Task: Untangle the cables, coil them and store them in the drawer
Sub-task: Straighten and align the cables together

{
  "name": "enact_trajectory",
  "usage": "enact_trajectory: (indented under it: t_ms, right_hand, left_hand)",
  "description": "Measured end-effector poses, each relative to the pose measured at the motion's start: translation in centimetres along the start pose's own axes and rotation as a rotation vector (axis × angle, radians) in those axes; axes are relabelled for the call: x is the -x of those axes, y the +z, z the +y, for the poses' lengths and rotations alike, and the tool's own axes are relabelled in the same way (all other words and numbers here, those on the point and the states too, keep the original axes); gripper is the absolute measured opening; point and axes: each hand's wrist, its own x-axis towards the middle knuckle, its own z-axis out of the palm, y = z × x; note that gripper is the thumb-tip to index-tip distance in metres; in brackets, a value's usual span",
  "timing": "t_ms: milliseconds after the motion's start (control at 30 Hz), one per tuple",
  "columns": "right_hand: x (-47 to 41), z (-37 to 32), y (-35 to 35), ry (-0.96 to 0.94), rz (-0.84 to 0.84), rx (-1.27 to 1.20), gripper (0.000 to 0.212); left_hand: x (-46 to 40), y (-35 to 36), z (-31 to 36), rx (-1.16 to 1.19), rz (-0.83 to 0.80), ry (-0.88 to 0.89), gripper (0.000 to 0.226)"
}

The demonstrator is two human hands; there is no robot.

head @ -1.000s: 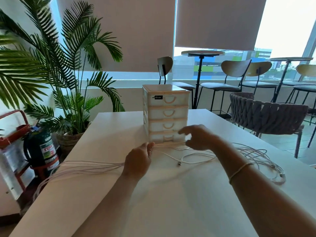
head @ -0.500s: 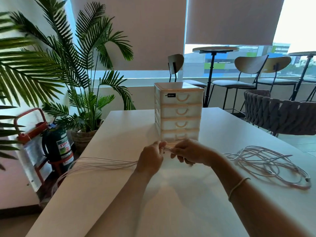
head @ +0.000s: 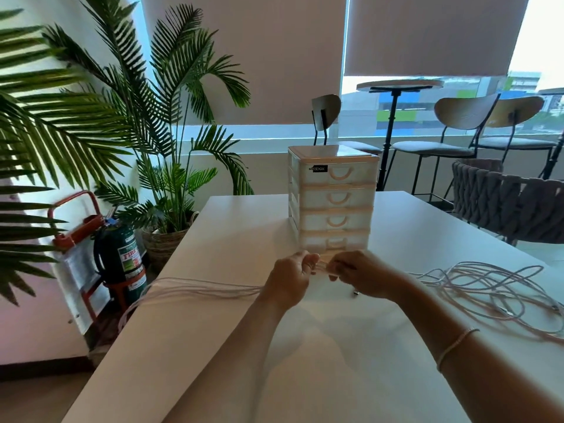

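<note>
While both hands pinch cables [head: 207, 290], strands overhang the table [head: 305, 377] edge.

right hand [head: 360, 277] moved in, meeting left hand [head: 291, 279]

A single wide-angle view comes from the person's head, looking forward and down along a white table [head: 232, 325] from its near edge toward its far edge. Both forearms enter from the bottom of the frame, and the left hand [head: 290, 277] and right hand [head: 361, 277] meet close to the lens, near the middle of the tabletop. A drawer unit [head: 334, 199] stands upright at the far edge, facing the camera. Straight lines bow toward the frame's borders. Beyond the far edge the view reaches a window [head: 427, 114]. No second view overlaps it.
</note>
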Motion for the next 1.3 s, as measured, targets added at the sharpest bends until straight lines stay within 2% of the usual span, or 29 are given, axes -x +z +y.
enact_trajectory:
  t_ms: [67,200,467,833,1067,1167,1267,1300]
  right_hand:
    - [-0.3,0.2,-0.3,0.014,0.069,0.057,0.027]
    - [-0.6,0.8,0.0,0.07,0.117,0.097,0.029]
    - [-0.3,1.0,-0.6,0.13,0.168,0.066,0.029]
    - [0.7,0.6,-0.2,0.076,0.093,-0.009,0.028]
    - [0.6,1.7,-0.8,0.158,0.172,-0.009,0.028]
    - [0.5,2.3,-0.7,0.19,0.189,-0.031,0.028]
    - [0.3,2.4,-0.3,0.21,0.18,-0.044,0.029]
    - [0.3,2.3,-0.3,0.213,0.177,-0.039,0.029]
  left_hand:
    - [0.0,-0.1,0.0,0.042,-0.09,-0.006,0.021]
    - [0.1,-1.2,-0.9,-0.044,-0.266,-0.036,0.019]
    - [0.1,-5.2,-3.3,-0.346,-0.34,-0.043,0.024]
    - [-0.1,-9.7,-7.0,-0.571,-0.116,-0.197,0.027]
    - [0.7,-11.6,-8.2,-0.754,-0.068,-0.109,0.041]
    - [1.4,-13.0,-8.9,-0.898,-0.026,-0.115,0.056]
    - [2.0,-13.7,-9.8,-0.988,0.151,-0.083,0.098]
    - [2.1,-13.9,-9.8,-1.026,0.166,-0.105,0.101]
